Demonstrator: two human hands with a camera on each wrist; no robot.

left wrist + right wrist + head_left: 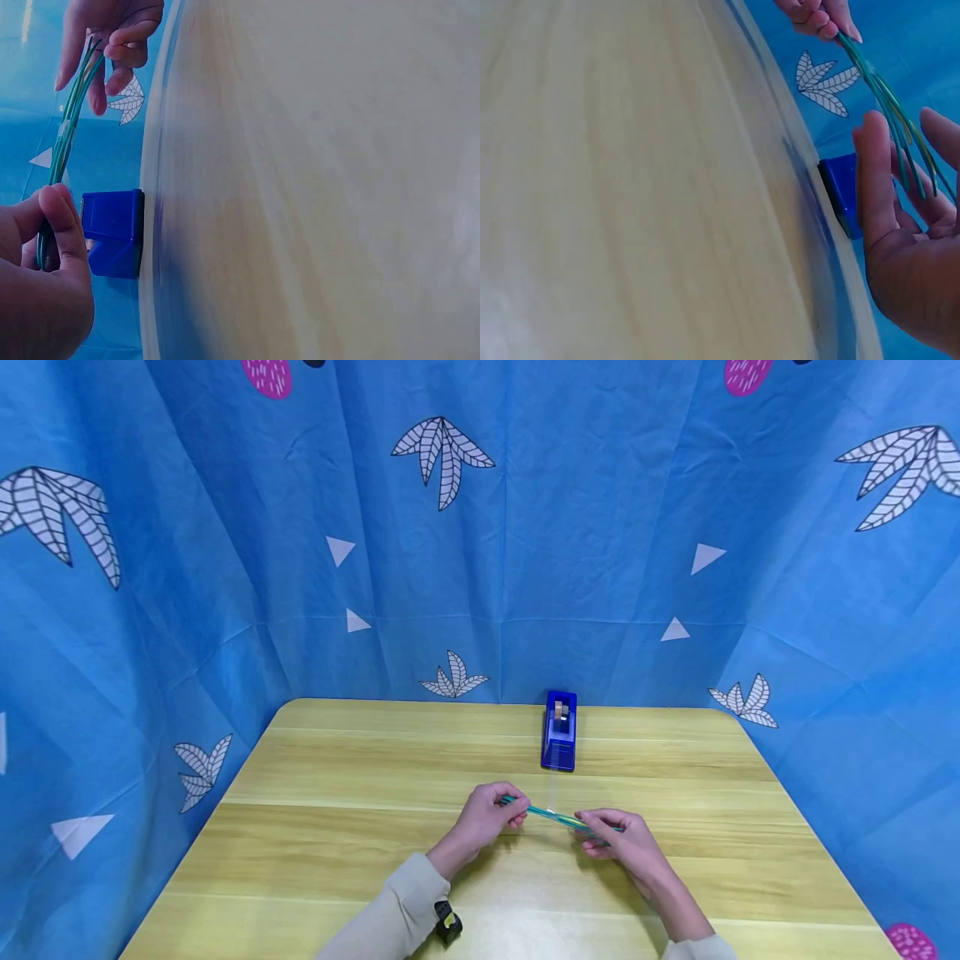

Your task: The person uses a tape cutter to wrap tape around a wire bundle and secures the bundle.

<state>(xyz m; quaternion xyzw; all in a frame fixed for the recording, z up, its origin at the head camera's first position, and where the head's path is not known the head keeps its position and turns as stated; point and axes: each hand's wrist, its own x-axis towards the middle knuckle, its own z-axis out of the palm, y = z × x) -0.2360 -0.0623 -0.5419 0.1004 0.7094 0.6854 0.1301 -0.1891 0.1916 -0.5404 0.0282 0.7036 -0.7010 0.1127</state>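
Observation:
A thin bundle of green wires (542, 812), with a yellowish one among them, hangs above the table between both hands. My left hand (486, 818) pinches one end between thumb and fingers. At the other end my right hand (622, 842) surrounds the loose tips; in the right wrist view its thumb and fingers (879, 172) stand apart with the wires between them. A piece of clear tape (64, 129) lies around the bundle's middle in the left wrist view. Behind the hands stands a blue tape dispenser (558, 752), with a faint clear strip in front of it.
The hands are over a light wooden table (315, 827). A blue patterned curtain (600, 527) encloses its back and sides. A black strap-like item (447, 922) shows at the left sleeve (408, 893).

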